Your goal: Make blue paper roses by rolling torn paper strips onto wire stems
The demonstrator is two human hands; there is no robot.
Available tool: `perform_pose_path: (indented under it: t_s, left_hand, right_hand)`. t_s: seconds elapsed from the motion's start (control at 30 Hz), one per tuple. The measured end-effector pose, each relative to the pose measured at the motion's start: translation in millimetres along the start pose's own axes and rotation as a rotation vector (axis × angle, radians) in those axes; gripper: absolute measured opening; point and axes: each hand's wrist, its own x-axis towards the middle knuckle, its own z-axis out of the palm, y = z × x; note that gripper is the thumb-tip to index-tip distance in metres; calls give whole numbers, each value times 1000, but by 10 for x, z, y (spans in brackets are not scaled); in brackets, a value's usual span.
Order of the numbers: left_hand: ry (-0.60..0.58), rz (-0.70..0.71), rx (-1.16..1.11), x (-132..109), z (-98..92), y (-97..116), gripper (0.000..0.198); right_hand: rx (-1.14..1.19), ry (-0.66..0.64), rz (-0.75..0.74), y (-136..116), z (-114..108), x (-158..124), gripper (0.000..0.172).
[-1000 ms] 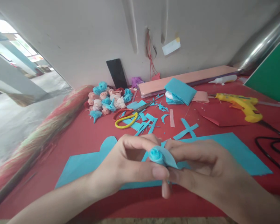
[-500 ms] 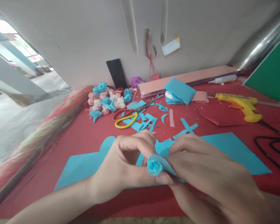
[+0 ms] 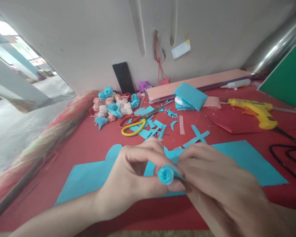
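Between my two hands is a blue crepe paper flower (image 3: 165,175), a tight roll whose spiral end faces me. My left hand (image 3: 133,171) is closed, pinching the roll between thumb and forefinger. From the right, my right hand (image 3: 219,177) grips the paper's loose end, its fingers closed and partly hidden. Under both hands lies blue crepe paper (image 3: 88,174), spread flat across the red tabletop (image 3: 84,141). Beyond them are blue paper scraps (image 3: 160,126) and scissors (image 3: 135,126) with red and yellow handles.
Finished paper flowers (image 3: 113,107) in blue, pink and white are heaped at the back left. A black phone (image 3: 123,77) leans on the wall. Folded blue paper (image 3: 191,96), a yellow glue gun (image 3: 255,110) with a black cord, and a white glue bottle (image 3: 236,84) lie to the right.
The paper roll has shifted slightly right, and less of the loose strip shows between my hands. Both hands keep their hold. The things on the table have not moved.
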Motion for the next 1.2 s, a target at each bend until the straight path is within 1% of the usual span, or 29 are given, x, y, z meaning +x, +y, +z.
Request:
perform_pose_path:
  t_s: [0.03, 0.07, 0.1, 0.2, 0.27, 0.33, 0.37, 0.4, 0.43, 0.47, 0.5, 0.53, 0.63, 0.77, 0.87, 0.9, 0.97, 1.03, 1.13, 1.2]
  left_hand:
    - [-10, -6, 3, 6, -8, 0, 7]
    - [-27, -11, -5, 13, -18, 0, 9]
    - [-47, -16, -17, 19, -30, 0, 10]
    - [-101, -9, -55, 32, -65, 0, 15]
    - [-111, 5, -64, 33, -76, -2, 16]
    - [-101, 10, -68, 32, -74, -6, 16]
    - [-93, 6, -71, 33, -69, -9, 16]
    - [-90, 2, -71, 34, -64, -11, 17]
    - [-88, -4, -71, 36, -57, -13, 18]
    - [-89, -8, -73, 39, -52, -15, 19]
    - [-94, -10, -72, 40, -47, -16, 18]
    - [-99, -8, -68, 40, -42, -18, 16]
    - [-87, 8, -69, 28, -29, -23, 12]
    - [-68, 30, -54, 4, -5, -34, 16]
    - [-25, 50, 1, -4, 15, -30, 21]
    - [-8, 59, 28, -6, 21, -25, 22]
    - [33, 85, 92, -8, 30, -14, 23]
    - [65, 117, 159, -7, 32, -3, 22]
    - [71, 136, 219, -3, 18, 13, 21]
    - [60, 126, 218, 0, -3, 25, 18]
  right_hand:
    - [7, -49, 47, 8, -2, 1, 34]
    - [36, -74, 64, 20, -2, 3, 34]
    - [55, -71, 95, 33, 2, 7, 33]
    - [164, 71, -66, 83, 27, 32, 32]
    - [203, 120, -80, 106, 39, 49, 31]
    - [194, 127, -69, 108, 39, 57, 28]
    - [169, 117, -57, 100, 34, 57, 27]
    - [157, 114, -77, 88, 27, 55, 26]
    - [126, 106, -57, 72, 19, 50, 24]
    - [69, 66, 27, 55, 12, 45, 23]
    - [49, 16, 61, 38, 7, 38, 21]
    - [54, -21, 47, 24, 4, 31, 22]
    - [-29, 52, -41, 6, 20, 6, 25]
    - [-124, 59, -82, 37, 65, 2, 30]
    - [-169, 54, -94, 68, 84, 16, 32]
    - [-148, 71, -181, 73, 85, 16, 34]
    - [-151, 18, -146, 76, 81, 12, 34]
    - [-130, 14, -141, 76, 72, 8, 34]
    - [-1, -71, -106, 84, 56, 22, 33]
    - [91, -123, -47, 92, 44, 45, 31]
